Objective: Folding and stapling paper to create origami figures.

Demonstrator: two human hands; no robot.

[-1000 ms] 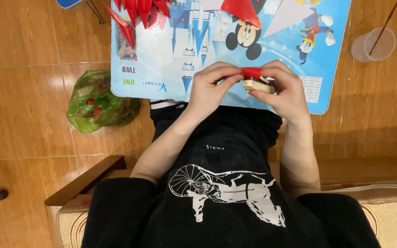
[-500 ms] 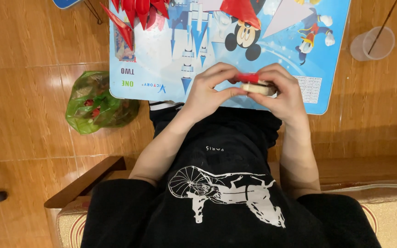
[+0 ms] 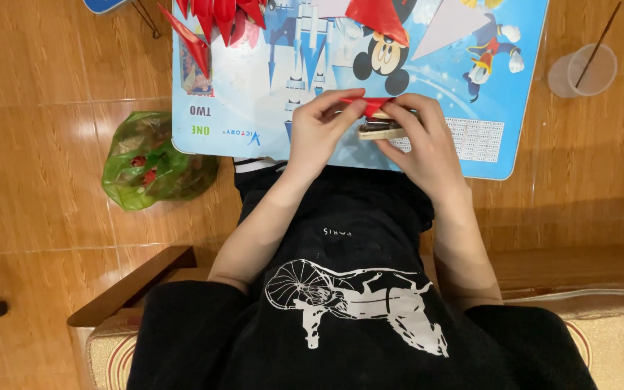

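My left hand (image 3: 321,126) pinches a small folded piece of red paper (image 3: 371,104) at the near edge of a blue cartoon-printed board (image 3: 254,79). My right hand (image 3: 422,141) holds the other end of the red paper and rests over a small cream-coloured stapler (image 3: 377,131) beneath it. Both hands meet above the board, over my lap in black clothing.
Several folded red paper pieces (image 3: 218,13) lie at the board's far left, a red triangle (image 3: 375,18) and a pale pink sheet (image 3: 451,23) further right. A green plastic bag (image 3: 149,162) sits on the wooden floor at left. A clear cup with a stick (image 3: 583,68) stands right.
Both hands have stayed together on the red paper and the stapler; the fingers shifted slightly along the paper.
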